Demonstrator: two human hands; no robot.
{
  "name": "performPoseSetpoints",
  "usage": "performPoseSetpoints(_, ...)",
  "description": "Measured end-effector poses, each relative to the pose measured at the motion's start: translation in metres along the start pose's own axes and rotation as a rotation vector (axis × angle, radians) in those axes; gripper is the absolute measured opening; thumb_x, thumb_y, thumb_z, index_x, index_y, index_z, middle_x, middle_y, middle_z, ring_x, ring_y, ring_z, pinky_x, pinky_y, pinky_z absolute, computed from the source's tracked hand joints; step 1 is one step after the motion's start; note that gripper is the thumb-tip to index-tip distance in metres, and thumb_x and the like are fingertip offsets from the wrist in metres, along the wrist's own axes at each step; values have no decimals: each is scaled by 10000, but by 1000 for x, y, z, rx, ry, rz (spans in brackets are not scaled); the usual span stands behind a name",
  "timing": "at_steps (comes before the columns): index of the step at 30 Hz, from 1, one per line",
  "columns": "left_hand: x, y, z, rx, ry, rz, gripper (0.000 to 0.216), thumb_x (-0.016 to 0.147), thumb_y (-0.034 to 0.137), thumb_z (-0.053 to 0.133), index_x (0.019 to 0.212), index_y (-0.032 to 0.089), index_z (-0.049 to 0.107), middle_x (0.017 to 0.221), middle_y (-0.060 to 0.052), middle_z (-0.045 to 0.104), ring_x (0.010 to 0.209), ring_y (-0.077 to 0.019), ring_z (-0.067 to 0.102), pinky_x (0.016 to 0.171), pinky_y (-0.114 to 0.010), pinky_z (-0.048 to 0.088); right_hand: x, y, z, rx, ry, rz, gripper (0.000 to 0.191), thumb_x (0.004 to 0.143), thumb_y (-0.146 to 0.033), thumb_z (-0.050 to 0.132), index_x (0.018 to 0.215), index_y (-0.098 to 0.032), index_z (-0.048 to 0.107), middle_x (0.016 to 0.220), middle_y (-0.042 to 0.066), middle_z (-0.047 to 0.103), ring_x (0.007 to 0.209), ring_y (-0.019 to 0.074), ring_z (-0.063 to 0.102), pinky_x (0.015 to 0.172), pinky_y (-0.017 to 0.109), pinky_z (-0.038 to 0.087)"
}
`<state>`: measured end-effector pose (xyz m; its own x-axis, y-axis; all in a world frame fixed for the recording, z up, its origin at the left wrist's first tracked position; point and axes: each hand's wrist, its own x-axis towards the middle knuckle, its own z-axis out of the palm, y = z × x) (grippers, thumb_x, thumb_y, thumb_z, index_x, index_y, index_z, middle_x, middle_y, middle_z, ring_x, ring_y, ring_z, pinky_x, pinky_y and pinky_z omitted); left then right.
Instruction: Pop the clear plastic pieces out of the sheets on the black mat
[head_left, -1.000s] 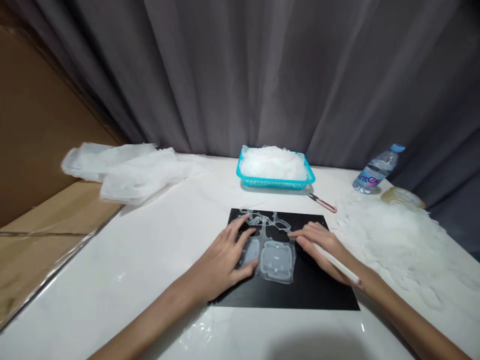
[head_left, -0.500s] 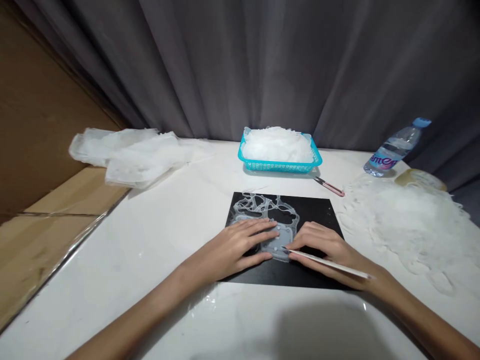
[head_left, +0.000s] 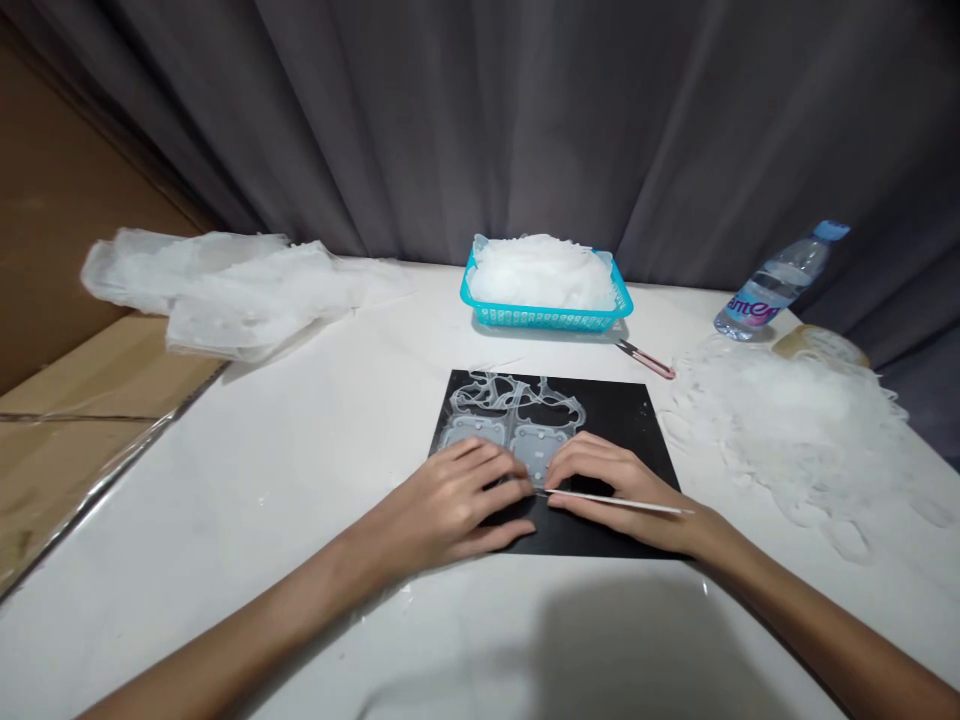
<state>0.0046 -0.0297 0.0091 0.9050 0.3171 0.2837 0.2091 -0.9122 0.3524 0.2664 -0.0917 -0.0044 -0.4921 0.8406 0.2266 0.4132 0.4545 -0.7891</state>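
A translucent rubbery-looking sheet (head_left: pixel 537 440) lies on a black mat (head_left: pixel 622 400). It has rounded rectangular panels dotted with small bumps, and looping strands at its far side. My left hand (head_left: pixel 469 495) rests with fingers apart at the sheet's near left part, covering some of it. Pinched in my right hand (head_left: pixel 611 485) is a slim white pen-like tool (head_left: pixel 622 500); its tip is at the near edge of the right panel, close to my left fingertips. What kind of tool it is, I cannot tell.
Behind the mat stands a blue basket (head_left: pixel 551 318) heaped with white translucent pieces. Pink-handled thread snips (head_left: pixel 649 360) lie beside it. At right are a water bottle (head_left: pixel 776 285), a tape roll (head_left: pixel 821 345) and a translucent pile (head_left: pixel 795 430); clear bags (head_left: pixel 240 290) lie at left.
The view has shifted slightly. My left hand has drawn back toward me, uncovering more of the panels. My right hand has moved the tool left to the panel's near edge.
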Motion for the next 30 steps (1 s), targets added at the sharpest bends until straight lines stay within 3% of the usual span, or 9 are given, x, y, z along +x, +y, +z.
performPoseSetpoints(7,-3,-3,4,-8,25,21,234,1033,354,607,1191,248,744,1042,-71,774,943,-221,712,879,-358,546,0,-1,1,-91,2,-41,135,1053,-322,577,1081,-247,685,1066,49,730,1034,202,653,935,353,550)
performPoseSetpoints(17,-6,3,6,26,24,-10,214,1043,332,598,1143,187,719,1057,-91,738,964,-236,693,888,-361,520,-1,2,15,-629,40,-341,160,1051,-202,522,1069,-184,679,982,80,751,964,225,706,836,341,570)
performPoseSetpoints(24,-2,7,8,34,57,-20,180,1040,321,588,1095,216,723,934,-61,715,850,-221,691,848,-349,539,0,-3,15,-604,42,-286,173,1059,-215,501,1060,-197,672,966,72,748,951,214,700,826,327,560)
performPoseSetpoints(30,-4,9,9,206,73,25,219,1045,333,579,1120,194,730,928,-60,738,794,-206,717,776,-335,570,-2,-9,8,-491,9,-180,150,1063,-234,488,1067,-206,635,995,76,725,983,214,672,805,311,550)
